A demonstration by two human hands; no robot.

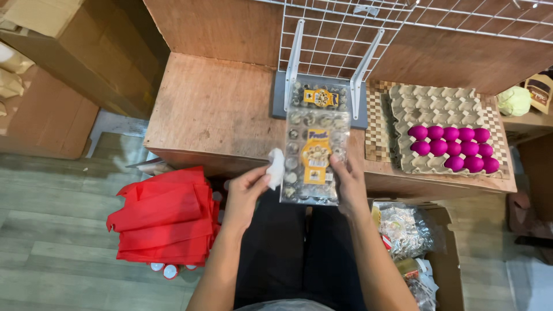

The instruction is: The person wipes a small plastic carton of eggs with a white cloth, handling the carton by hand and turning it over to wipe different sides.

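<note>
My right hand [349, 183] clamps the right edge of a clear plastic tray of small speckled eggs [314, 155]; my left hand [246, 193] pinches a white cloth [277, 168] against its left edge.

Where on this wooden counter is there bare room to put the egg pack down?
The wooden counter is bare on its left half, from the left edge to the grey stand. The right is crowded: a second egg pack on the stand, then the pulp tray of pink eggs on a checkered mat.

Glossy clear plastic egg pack [314, 158], matt rough wooden table [213, 109]
</note>
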